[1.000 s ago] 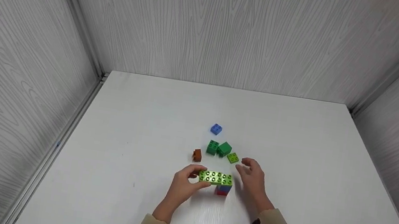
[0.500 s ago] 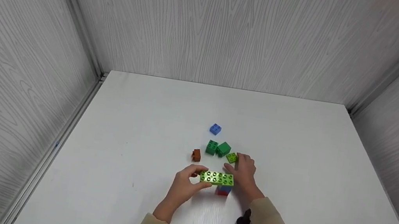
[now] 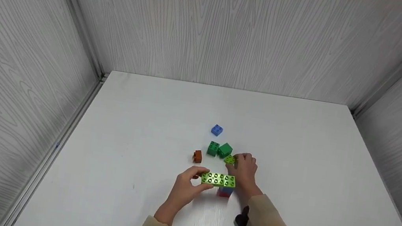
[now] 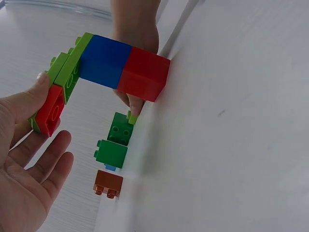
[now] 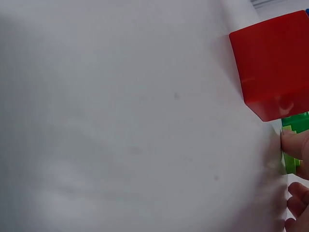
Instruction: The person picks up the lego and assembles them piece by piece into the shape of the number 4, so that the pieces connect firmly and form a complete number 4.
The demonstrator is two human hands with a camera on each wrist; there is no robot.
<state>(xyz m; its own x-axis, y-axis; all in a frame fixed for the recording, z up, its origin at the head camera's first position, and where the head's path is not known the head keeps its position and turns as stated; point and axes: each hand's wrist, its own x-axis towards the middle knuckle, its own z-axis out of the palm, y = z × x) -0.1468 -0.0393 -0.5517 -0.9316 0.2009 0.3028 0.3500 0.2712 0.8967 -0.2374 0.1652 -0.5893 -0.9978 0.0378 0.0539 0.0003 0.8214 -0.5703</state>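
My left hand pinches a toy brick assembly by its left end. Its studded lime green top spans several bricks. In the left wrist view, a blue brick and a red brick hang from one end of it, and a smaller red piece sits under the other, near my thumb. My right hand pinches a small flat lime green brick at the table surface, beside the green bricks. The right wrist view shows finger and thumb on that lime brick, with the red brick close above.
Two green bricks lie side by side beyond my hands, one tipped. An orange-brown brick is to their left, and a blue brick lies farther back. Grey wood-grain panels stand behind and beside the white table.
My right hand has moved left to the small lime green brick and taken hold of it, shifting it slightly left. The left hand keeps holding the assembly almost still.
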